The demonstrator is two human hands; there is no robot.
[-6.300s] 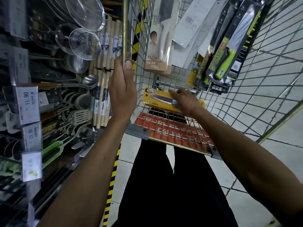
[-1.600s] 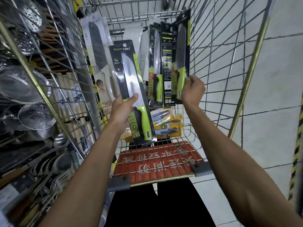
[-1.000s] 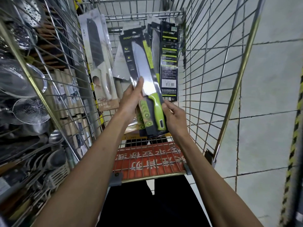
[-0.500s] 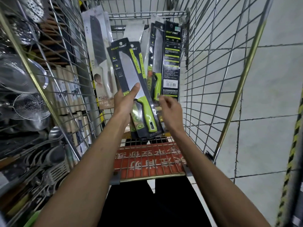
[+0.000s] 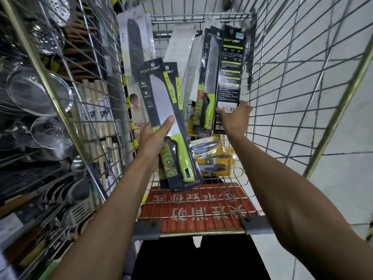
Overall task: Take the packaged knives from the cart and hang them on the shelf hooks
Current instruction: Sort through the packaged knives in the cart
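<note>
My left hand (image 5: 154, 138) grips two stacked packaged knives (image 5: 167, 122) with green handles on black cards, thumb across the front blade, held over the near end of the wire cart (image 5: 282, 81). My right hand (image 5: 235, 116) pinches the lower edge of another black knife package (image 5: 229, 77) that stands back side out against the cart's far right. Beside it stands one more green-handled packaged knife (image 5: 209, 83). White-carded knives (image 5: 135, 63) lean at the far left of the cart. Small yellow-carded knives (image 5: 214, 158) lie on the cart floor.
The shelf at left holds metal strainers (image 5: 38, 93), ladles, spatulas (image 5: 78, 211) and boxed rolling pins (image 5: 99, 122), seen through the cart's wire side. A red child-seat flap (image 5: 197, 207) spans the cart's near end. Tiled floor (image 5: 333, 138) lies to the right.
My right hand let go of the stack in my left hand and reached up right to the black package standing in the cart. My left hand kept its two knives.
</note>
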